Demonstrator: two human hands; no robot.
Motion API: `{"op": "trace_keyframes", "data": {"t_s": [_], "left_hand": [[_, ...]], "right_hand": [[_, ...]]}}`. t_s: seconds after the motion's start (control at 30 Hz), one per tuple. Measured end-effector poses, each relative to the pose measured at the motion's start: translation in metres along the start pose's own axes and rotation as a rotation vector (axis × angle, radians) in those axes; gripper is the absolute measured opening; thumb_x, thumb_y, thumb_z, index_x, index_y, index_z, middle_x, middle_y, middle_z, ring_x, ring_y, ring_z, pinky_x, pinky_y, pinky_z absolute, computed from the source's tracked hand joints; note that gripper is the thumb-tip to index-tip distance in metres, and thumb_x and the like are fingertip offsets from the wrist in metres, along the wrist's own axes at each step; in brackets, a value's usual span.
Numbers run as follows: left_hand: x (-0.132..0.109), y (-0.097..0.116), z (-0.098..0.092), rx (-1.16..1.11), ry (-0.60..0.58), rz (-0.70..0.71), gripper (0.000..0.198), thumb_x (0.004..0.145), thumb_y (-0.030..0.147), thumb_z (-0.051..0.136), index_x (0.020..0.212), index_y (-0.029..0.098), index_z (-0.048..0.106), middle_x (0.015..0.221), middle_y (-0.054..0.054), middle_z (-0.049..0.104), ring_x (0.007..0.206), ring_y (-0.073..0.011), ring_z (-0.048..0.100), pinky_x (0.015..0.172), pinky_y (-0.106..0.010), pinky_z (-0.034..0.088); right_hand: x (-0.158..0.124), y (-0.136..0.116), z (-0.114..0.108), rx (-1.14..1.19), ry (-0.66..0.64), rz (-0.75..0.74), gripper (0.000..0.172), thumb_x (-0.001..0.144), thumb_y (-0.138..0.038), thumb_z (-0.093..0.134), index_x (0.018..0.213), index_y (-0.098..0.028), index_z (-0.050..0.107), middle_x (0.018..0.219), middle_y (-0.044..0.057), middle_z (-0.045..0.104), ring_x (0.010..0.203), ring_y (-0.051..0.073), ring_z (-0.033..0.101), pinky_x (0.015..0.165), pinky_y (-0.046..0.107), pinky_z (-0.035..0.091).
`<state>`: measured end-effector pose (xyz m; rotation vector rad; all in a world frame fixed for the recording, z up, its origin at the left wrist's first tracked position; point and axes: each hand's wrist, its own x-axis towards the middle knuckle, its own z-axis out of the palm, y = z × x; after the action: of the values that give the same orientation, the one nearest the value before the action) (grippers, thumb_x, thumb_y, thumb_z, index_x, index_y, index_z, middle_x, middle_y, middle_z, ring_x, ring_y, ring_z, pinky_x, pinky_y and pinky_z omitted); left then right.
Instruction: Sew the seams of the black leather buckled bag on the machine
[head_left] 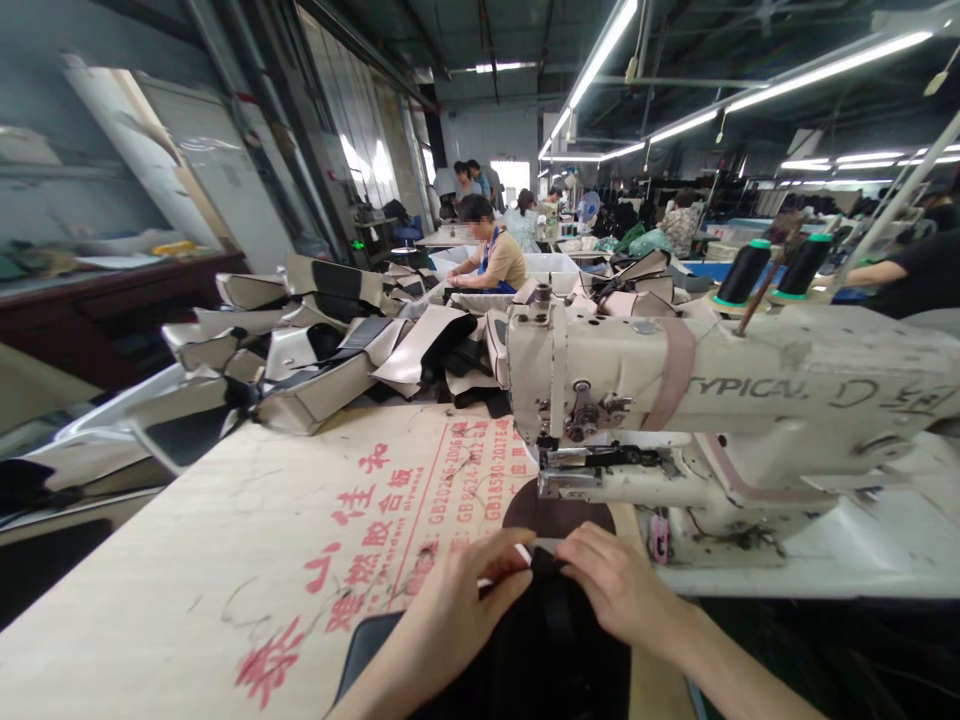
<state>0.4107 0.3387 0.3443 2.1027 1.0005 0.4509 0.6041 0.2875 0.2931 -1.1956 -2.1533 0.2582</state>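
Both my hands meet at the top edge of a black piece of material [559, 640], just in front of the sewing machine [600, 380]. My left hand [469, 590] pinches that edge from the left, thumb against fingers, with a thin pale strip showing between them. From the right, my right hand [611, 585] grips the same edge, its fingers bent over it. A dark brown rounded piece [559, 505] lies beyond my fingertips, under the machine's narrow arm. The lower part of the black material runs out of view toward me.
A plywood board [300, 560] with red print and loose threads covers the left side. Behind it are piled beige and black sewn pieces [322, 370]. Two black thread cones [742, 272] stand over the machine. A co-worker [491, 250] sits beyond the pile; several others are farther back.
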Motion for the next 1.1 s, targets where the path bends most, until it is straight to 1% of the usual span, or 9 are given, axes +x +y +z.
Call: {"op": "trace_keyframes", "data": {"t_s": [0.1, 0.27, 0.33, 0.47, 0.57, 0.67, 0.9, 1.0, 1.1], "left_hand": [[-0.011, 0.002, 0.006, 0.151, 0.018, 0.125, 0.029, 0.087, 0.019, 0.042, 0.107, 0.027, 0.06, 0.102, 0.001, 0.063, 0.093, -0.0129, 0.058, 0.085, -0.023, 0.045], [-0.007, -0.01, 0.015, 0.391, 0.022, 0.319, 0.038, 0.085, 0.008, 0.038, 0.116, 0.025, 0.053, 0.104, -0.001, 0.06, 0.096, -0.0154, 0.055, 0.089, -0.029, 0.046], [-0.005, -0.016, 0.017, 0.443, 0.015, 0.355, 0.042, 0.083, 0.004, 0.038, 0.119, 0.023, 0.05, 0.107, -0.002, 0.058, 0.097, -0.0164, 0.053, 0.092, -0.031, 0.045], [-0.002, -0.02, 0.019, 0.49, 0.027, 0.32, 0.038, 0.082, 0.003, 0.037, 0.113, 0.02, 0.052, 0.1, -0.003, 0.056, 0.091, -0.0179, 0.051, 0.086, -0.034, 0.047], [0.002, -0.017, 0.02, 0.469, 0.034, 0.27, 0.032, 0.084, 0.004, 0.035, 0.104, 0.019, 0.056, 0.092, -0.003, 0.056, 0.086, -0.0177, 0.05, 0.08, -0.033, 0.047], [0.007, -0.011, 0.017, 0.424, 0.014, 0.239, 0.029, 0.087, 0.008, 0.034, 0.1, 0.018, 0.058, 0.094, -0.004, 0.056, 0.088, -0.0181, 0.051, 0.08, -0.033, 0.046], [0.013, -0.008, 0.003, 0.218, -0.018, 0.112, 0.023, 0.09, 0.019, 0.039, 0.096, 0.022, 0.061, 0.091, -0.001, 0.06, 0.087, -0.0134, 0.056, 0.079, -0.024, 0.046], [0.006, -0.019, -0.007, 0.236, -0.065, 0.136, 0.024, 0.087, 0.024, 0.046, 0.106, 0.026, 0.06, 0.107, -0.001, 0.06, 0.099, -0.0159, 0.055, 0.088, -0.028, 0.045], [0.001, -0.031, -0.014, 0.241, -0.151, 0.149, 0.039, 0.088, 0.025, 0.044, 0.126, 0.031, 0.047, 0.133, 0.0, 0.046, 0.122, -0.0183, 0.041, 0.104, -0.035, 0.033]], "right_hand": [[0.0, 0.001, 0.0, 0.023, -0.004, 0.024, 0.013, 0.09, -0.012, 0.038, 0.094, -0.016, 0.05, 0.085, 0.005, 0.054, 0.081, 0.017, 0.048, 0.07, 0.031, 0.042], [0.006, 0.003, -0.005, 0.038, 0.0, 0.033, 0.013, 0.09, -0.012, 0.04, 0.095, -0.016, 0.051, 0.088, 0.004, 0.054, 0.085, 0.016, 0.049, 0.074, 0.029, 0.043], [0.01, 0.005, -0.007, 0.057, -0.016, 0.041, 0.012, 0.09, -0.013, 0.041, 0.094, -0.016, 0.051, 0.088, 0.004, 0.054, 0.085, 0.016, 0.05, 0.075, 0.029, 0.043], [0.016, 0.005, -0.009, 0.054, -0.05, 0.066, 0.013, 0.091, -0.014, 0.041, 0.095, -0.016, 0.052, 0.089, 0.004, 0.054, 0.086, 0.016, 0.049, 0.077, 0.03, 0.044], [0.016, 0.004, -0.01, -0.029, -0.071, 0.04, 0.019, 0.091, -0.012, 0.038, 0.105, -0.015, 0.051, 0.095, 0.006, 0.053, 0.092, 0.018, 0.048, 0.08, 0.032, 0.044], [0.015, 0.004, -0.011, -0.102, -0.116, 0.016, 0.024, 0.091, -0.01, 0.036, 0.111, -0.014, 0.048, 0.101, 0.007, 0.052, 0.096, 0.018, 0.046, 0.083, 0.032, 0.043], [0.018, 0.008, -0.009, -0.134, -0.175, -0.001, 0.015, 0.09, -0.011, 0.036, 0.09, -0.014, 0.051, 0.088, 0.005, 0.052, 0.086, 0.018, 0.047, 0.077, 0.032, 0.043], [0.018, 0.01, -0.008, -0.102, -0.162, 0.018, 0.014, 0.09, -0.011, 0.036, 0.09, -0.014, 0.051, 0.088, 0.005, 0.052, 0.086, 0.018, 0.046, 0.077, 0.031, 0.042], [0.015, 0.011, -0.01, -0.083, -0.151, 0.037, 0.014, 0.09, -0.012, 0.037, 0.094, -0.015, 0.05, 0.091, 0.005, 0.052, 0.088, 0.017, 0.047, 0.079, 0.031, 0.041]]}}
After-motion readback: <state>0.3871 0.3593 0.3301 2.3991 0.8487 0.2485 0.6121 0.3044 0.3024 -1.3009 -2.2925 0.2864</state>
